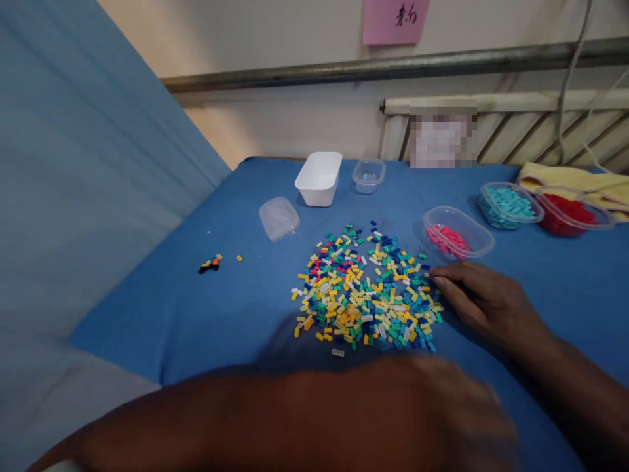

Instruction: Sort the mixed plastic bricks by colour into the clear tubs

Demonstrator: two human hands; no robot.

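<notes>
- The left hand [442, 413] crossed the near side, too blurred to tell whether its grip held anything.
- Loose bricks [363, 295] lay mid-desk [221, 328], spread out, perhaps so each colour showed.
- At their right edge, the right hand [491, 305] had thumb and forefinger close together; whether that grip held a brick, I couldn't tell.
- Farther right, open tubs of pink [480, 239], turquoise [539, 213] and red [602, 219] bricks apparently kept colours apart.

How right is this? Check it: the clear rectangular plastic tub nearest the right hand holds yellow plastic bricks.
Wrong colour: the head view shows the clear rectangular plastic tub nearest the right hand holding pink plastic bricks, not yellow.
</notes>
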